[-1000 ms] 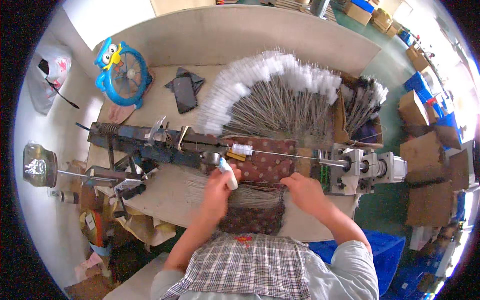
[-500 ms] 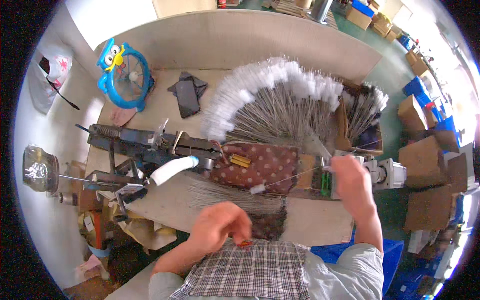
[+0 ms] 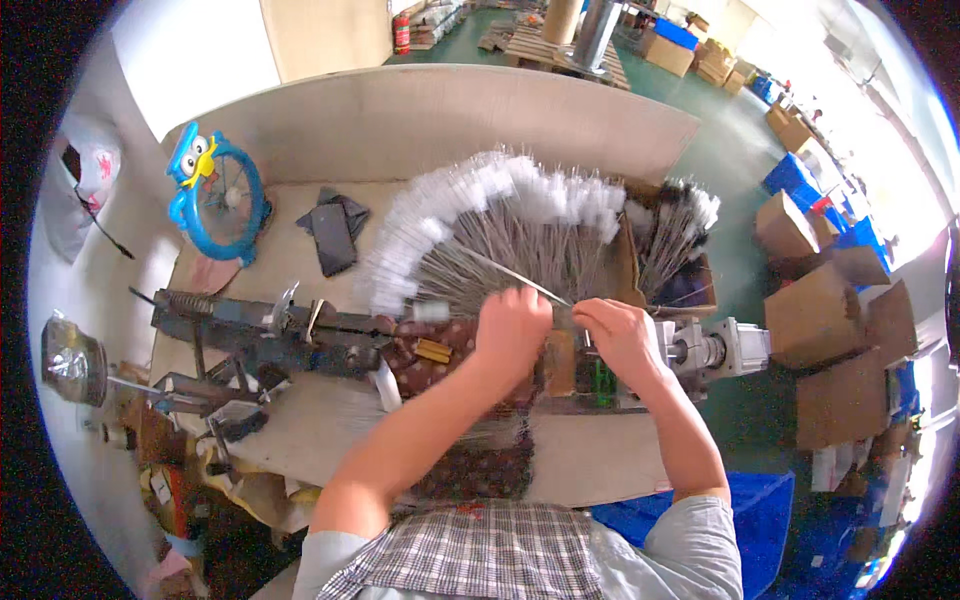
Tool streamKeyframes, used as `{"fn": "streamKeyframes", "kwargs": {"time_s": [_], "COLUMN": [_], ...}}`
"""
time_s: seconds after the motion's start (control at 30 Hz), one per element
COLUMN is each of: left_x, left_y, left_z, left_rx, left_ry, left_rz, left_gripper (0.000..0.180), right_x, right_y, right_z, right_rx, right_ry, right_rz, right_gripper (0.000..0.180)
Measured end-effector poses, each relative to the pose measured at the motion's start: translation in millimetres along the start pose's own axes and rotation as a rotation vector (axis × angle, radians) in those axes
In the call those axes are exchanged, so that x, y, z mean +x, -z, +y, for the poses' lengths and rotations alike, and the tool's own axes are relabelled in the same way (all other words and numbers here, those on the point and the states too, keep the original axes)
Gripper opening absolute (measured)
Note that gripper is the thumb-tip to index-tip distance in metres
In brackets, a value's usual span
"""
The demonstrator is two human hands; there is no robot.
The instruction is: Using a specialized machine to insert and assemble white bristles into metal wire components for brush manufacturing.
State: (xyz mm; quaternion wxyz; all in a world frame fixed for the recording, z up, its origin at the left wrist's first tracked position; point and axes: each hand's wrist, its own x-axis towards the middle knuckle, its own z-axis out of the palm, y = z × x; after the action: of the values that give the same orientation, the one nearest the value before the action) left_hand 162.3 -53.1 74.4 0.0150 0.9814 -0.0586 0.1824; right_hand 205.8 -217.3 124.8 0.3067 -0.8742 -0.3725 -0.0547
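Boxes first: there's a cluster of brown cardboard boxes (image 3: 835, 300) out at 3 o'clock on the green floor, plain square shapes, some stacked, and blue plastic crates (image 3: 795, 175) behind them toward 2 o'clock. Another blue crate (image 3: 765, 520) sits down at 4 o'clock, right by the person's right elbow. A red fire extinguisher (image 3: 402, 33) stands against the wall at 12 o'clock. At 9 o'clock a white plastic bag (image 3: 85, 190) with a red mark hangs on the wall, too small to make out. Blue owl-shaped desk fan (image 3: 212, 195) at 10 o'clock on the bench, dark folded cloth (image 3: 332, 228) just beside it.

Now the main bit. Both hands meet near the centre of the workbench (image 3: 610, 465), over a dark metal machine (image 3: 270, 325) that runs from 9 o'clock across to a grey motor (image 3: 715, 350) at 3 o'clock. The left hand (image 3: 512, 330) and the right hand (image 3: 618, 335) are pinched together on a thin wire brush (image 3: 505, 272). It's a long straight twisted-wire stem running up toward 11 o'clock from the fingers, and I can't tell where its tip ends against the pile. Fingers on both hands are curled tight on the wire, hands nearly touching.

Right behind them, at 12 o'clock, a big fan-shaped pile of finished brushes (image 3: 510, 215) lies spread out, grey wire stems with fluffy white bristle heads. A smaller bunch with darker heads (image 3: 680, 225) sits in a cardboard tray at 1 o'clock. A brown spotted cloth (image 3: 440, 360) lies under the left wrist.
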Motion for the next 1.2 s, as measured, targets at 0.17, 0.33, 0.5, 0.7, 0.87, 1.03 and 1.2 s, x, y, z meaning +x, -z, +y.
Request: {"fn": "streamKeyframes", "kwargs": {"time_s": [0.17, 0.33, 0.5, 0.7, 0.87, 1.03, 1.2], "left_x": [-33.3, -126.5, -178.9, -195.6, -139.6, -152.7, -150.3], "left_y": [17.9, 49.8, 17.0, 32.6, 62.5, 34.7, 26.6], "left_z": [-32.0, -15.4, -50.6, -105.9, -74.9, -85.2, -74.3], "left_rx": [-0.084, -0.617, -1.896, -2.523, -1.701, -0.772, -1.129], "left_ry": [0.132, 0.217, 1.307, 1.445, 1.072, 0.913, 0.949], "left_rz": [0.134, 0.019, -0.058, 0.46, 0.561, -0.188, -0.066], "left_gripper": [0.018, 0.016, 0.029, 0.053, 0.057, 0.051, 0.033], "right_x": [3.1, 37.8, 58.8, 61.5, 64.7, 61.3, 52.3], "right_y": [7.2, -34.9, -95.3, -131.4, -130.8, -124.8, -93.5], "right_z": [5.3, -44.3, -80.6, -103.0, -102.7, -105.9, -104.4], "right_rx": [0.038, 0.199, 0.267, 0.087, 0.06, 0.076, 0.177], "right_ry": [-0.039, 0.38, 0.474, 0.361, 0.36, 0.344, 0.409], "right_rz": [-0.295, -0.211, -0.146, -0.113, -0.13, -0.145, -0.009], "right_gripper": [0.013, 0.011, 0.01, 0.008, 0.008, 0.009, 0.007]}}
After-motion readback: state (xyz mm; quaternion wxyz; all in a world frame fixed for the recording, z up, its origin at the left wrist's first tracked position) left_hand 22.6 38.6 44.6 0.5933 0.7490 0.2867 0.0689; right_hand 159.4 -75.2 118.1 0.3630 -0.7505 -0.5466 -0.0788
